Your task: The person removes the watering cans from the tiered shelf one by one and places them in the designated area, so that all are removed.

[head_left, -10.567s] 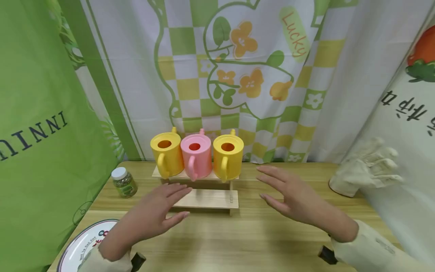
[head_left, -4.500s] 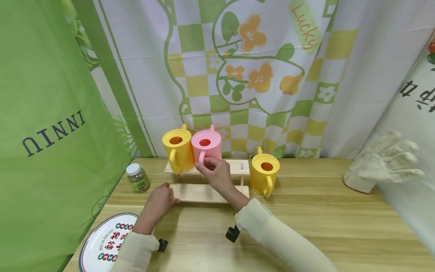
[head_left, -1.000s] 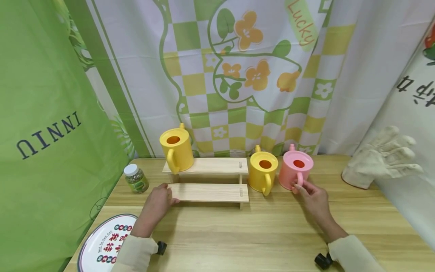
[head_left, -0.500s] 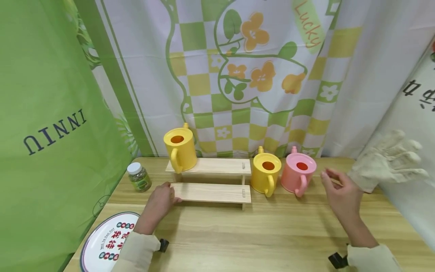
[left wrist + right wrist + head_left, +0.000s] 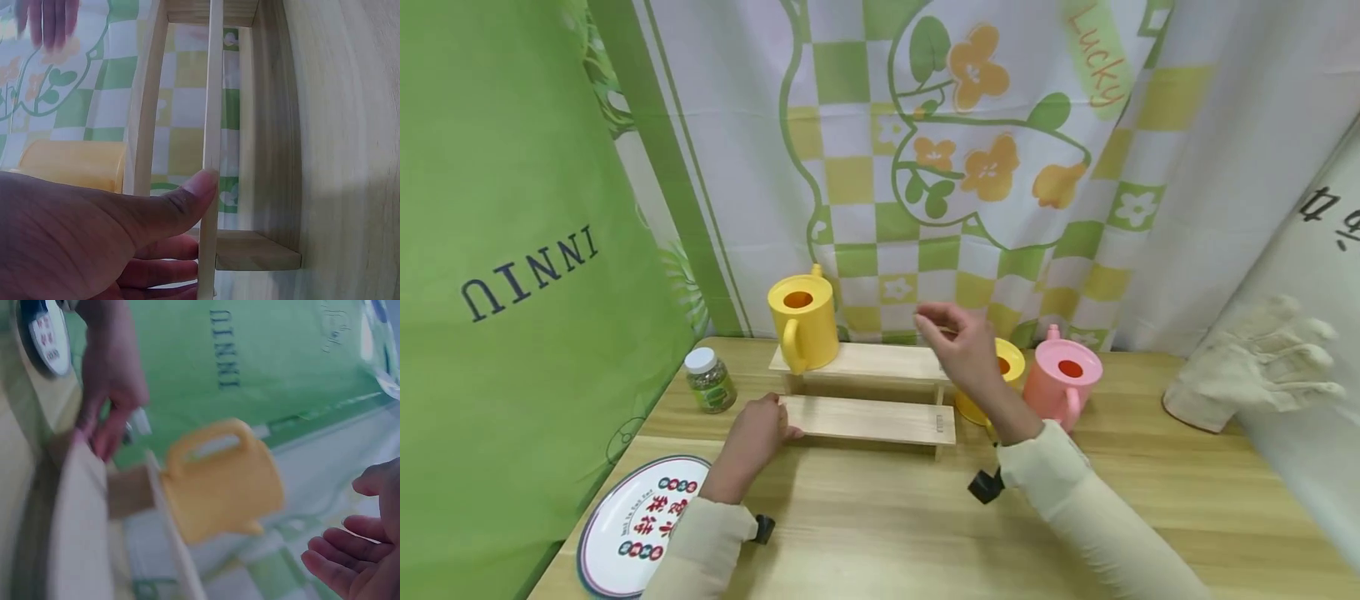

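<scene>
My left hand (image 5: 757,435) pinches the left end of the lower board of a two-step wooden rack (image 5: 865,419), thumb on top and fingers beneath in the left wrist view. On the upper step, at its left end, stands a yellow watering can (image 5: 805,329), handle toward me. My right hand (image 5: 966,350) is in the air by the rack's right end, fingers loosely bent and holding nothing. Behind that arm, a second yellow watering can (image 5: 1011,360) stands on the table, partly hidden. Beside it on the right is a pink watering can (image 5: 1051,379).
A jar with a white lid (image 5: 710,383) stands left of the rack. Nearer to me on the left lies a white plate (image 5: 617,508) with printed lettering. A white glove (image 5: 1247,375) stands upright at the back right. Printed curtains (image 5: 865,167) hang behind the wooden table (image 5: 887,533).
Earlier, one yellow can and then the pink one went from the upper step to the table on the right. My right hand has let go of the pink can and swung back left.
</scene>
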Action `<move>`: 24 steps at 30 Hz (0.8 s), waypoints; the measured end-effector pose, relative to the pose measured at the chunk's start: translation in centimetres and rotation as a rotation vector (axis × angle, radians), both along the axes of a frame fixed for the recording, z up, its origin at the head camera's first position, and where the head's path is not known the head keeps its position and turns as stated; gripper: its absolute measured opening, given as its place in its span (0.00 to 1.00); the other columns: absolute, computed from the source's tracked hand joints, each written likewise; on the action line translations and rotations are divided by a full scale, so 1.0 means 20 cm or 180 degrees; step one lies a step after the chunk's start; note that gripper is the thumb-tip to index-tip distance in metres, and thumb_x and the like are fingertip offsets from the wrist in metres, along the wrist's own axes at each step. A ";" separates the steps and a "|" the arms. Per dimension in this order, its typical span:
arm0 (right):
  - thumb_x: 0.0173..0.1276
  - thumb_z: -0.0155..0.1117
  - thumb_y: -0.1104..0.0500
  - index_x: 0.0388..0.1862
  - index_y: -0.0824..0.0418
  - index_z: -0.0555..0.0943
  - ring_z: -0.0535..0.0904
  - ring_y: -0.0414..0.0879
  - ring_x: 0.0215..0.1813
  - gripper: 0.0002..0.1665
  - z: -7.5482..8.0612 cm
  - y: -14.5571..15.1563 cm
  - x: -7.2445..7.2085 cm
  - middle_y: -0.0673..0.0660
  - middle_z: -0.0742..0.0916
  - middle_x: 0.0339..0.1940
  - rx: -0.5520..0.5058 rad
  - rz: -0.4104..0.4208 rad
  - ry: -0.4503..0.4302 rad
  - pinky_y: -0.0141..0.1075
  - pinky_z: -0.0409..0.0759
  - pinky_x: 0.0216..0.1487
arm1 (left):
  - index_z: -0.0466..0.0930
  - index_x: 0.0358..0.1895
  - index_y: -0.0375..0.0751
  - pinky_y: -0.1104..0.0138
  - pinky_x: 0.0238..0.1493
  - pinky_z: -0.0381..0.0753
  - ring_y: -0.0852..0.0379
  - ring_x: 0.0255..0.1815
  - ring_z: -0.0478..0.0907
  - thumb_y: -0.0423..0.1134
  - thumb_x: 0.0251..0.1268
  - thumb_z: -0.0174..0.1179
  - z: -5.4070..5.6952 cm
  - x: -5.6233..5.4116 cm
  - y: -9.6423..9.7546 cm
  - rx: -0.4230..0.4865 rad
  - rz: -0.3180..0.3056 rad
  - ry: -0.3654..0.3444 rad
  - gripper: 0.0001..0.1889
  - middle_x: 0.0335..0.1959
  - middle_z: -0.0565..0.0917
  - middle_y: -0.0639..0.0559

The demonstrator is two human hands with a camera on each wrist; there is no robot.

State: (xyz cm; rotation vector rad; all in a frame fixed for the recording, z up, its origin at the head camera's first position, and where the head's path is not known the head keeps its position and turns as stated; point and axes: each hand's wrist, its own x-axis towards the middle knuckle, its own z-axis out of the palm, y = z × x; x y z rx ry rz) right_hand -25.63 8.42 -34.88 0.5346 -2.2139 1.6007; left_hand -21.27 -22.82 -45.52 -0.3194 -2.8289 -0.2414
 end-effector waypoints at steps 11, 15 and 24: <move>0.70 0.67 0.52 0.52 0.64 0.84 0.88 0.53 0.51 0.19 -0.18 -0.67 -0.04 0.61 0.91 0.48 0.0038 0.0612 -0.0427 0.39 0.87 0.52 | 0.78 0.17 0.35 0.57 0.26 0.83 0.44 0.23 0.81 0.45 0.44 0.78 0.01 0.02 0.04 -0.0158 0.0016 0.0220 0.20 0.31 0.84 0.40; 0.68 0.68 0.49 0.47 0.61 0.87 0.88 0.48 0.45 0.18 -0.20 -0.78 -0.04 0.57 0.92 0.42 0.0060 0.0374 -0.0509 0.37 0.86 0.46 | 0.78 0.16 0.36 0.58 0.25 0.83 0.44 0.22 0.81 0.45 0.43 0.78 0.01 0.03 0.06 -0.0107 -0.0058 0.0275 0.19 0.30 0.84 0.40; 0.67 0.69 0.54 0.33 0.63 0.87 0.76 0.37 0.29 0.12 -0.21 -0.92 -0.04 0.58 0.90 0.29 0.0016 0.0231 -0.0418 0.26 0.73 0.31 | 0.77 0.15 0.37 0.60 0.23 0.80 0.48 0.20 0.78 0.44 0.42 0.79 0.04 0.04 0.02 -0.0009 0.0069 0.0189 0.19 0.25 0.80 0.45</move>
